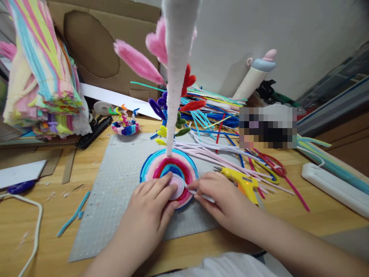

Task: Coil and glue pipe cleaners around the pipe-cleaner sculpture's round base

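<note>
A round base of coiled pipe cleaners (150,159) in blue, pink and red rings lies on a grey cutting mat (115,184). From its back edge rises a white fuzzy post (176,69) with pink, red, purple, green and yellow petals beside it. On the base sits a small pale pink and white coil (176,186). My left hand (151,200) lies over the base with its fingertips pressing on that coil. At the coil's right side, my right hand (221,198) pinches a white strip (208,198) that runs to the coil.
Right of the mat's centre lies a yellow glue gun (243,184), close to my right hand. Loose pipe cleaners (213,150) and red-handled scissors (275,163) spread behind it. A white power strip (331,188) is far right; a small colourful ring (126,127) is behind left.
</note>
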The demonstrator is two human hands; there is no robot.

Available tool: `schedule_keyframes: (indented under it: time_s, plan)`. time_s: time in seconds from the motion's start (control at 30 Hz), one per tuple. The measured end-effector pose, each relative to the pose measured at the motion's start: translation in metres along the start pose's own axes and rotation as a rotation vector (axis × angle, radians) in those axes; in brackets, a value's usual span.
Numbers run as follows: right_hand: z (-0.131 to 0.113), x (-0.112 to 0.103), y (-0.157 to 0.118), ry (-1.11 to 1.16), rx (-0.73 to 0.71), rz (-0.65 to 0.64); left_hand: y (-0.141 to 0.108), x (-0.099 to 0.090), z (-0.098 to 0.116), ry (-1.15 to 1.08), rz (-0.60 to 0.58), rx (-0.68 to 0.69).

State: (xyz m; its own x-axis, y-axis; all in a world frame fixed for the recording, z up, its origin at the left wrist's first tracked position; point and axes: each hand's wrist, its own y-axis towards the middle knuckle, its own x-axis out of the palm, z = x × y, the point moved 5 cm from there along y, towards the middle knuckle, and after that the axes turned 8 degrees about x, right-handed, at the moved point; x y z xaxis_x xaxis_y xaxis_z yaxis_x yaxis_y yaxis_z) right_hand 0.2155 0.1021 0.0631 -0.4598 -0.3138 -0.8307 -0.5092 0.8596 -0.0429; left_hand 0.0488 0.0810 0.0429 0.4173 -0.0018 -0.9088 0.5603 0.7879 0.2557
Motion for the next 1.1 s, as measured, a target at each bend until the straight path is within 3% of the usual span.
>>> schedule_keyframes:
  time_s: [0.7,1.1]
  plan:
    - [-0.012,0.014,-0.007,-0.038,-0.023,-0.026,0.000,-0.001,0.012,0.079,-0.038,-0.086]
    - [-0.018,0.018,-0.004,-0.102,-0.122,0.120,0.001,0.001,0.016,0.041,0.009,-0.117]
